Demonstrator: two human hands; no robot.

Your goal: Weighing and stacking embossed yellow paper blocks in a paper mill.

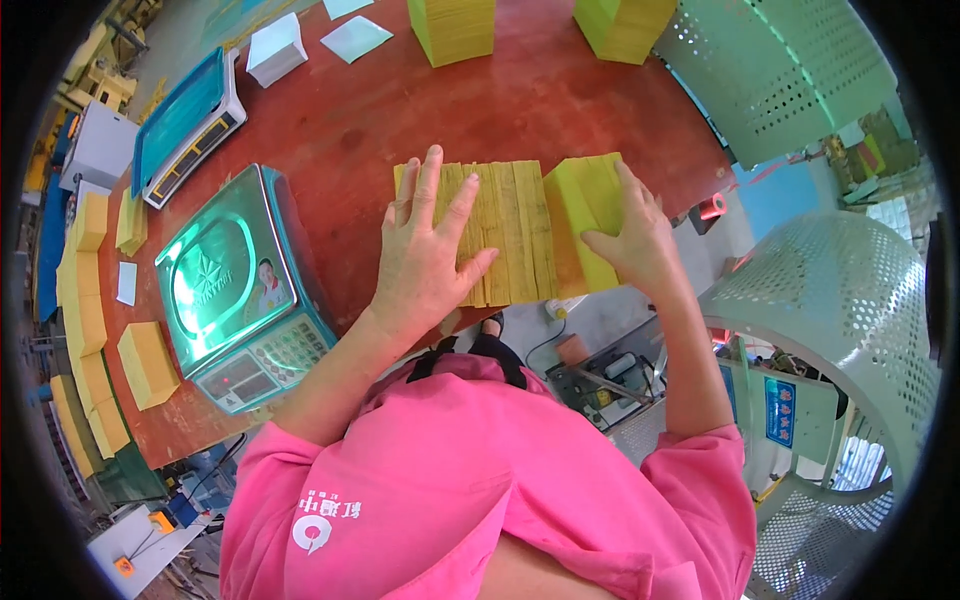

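Observation:
Near the table's front edge sits a bundle of yellow paper (515, 230), its layered edges turned up. My left hand (425, 235) lies over its left part with the fingers spread and stretched out. Against the bundle's right side leans a smoother yellow paper stack (590, 215), slightly tilted. My right hand (638, 225) grips that stack at its right end, thumb on the near face and fingers round the far side. The undersides of both bundles are hidden.
A teal counting scale (235, 280) stands left on the red table (350, 130); another scale (190, 120) lies behind it. More yellow stacks (455, 30) stand at the back and along the left edge. Perforated green metal guards (830, 290) rise at the right.

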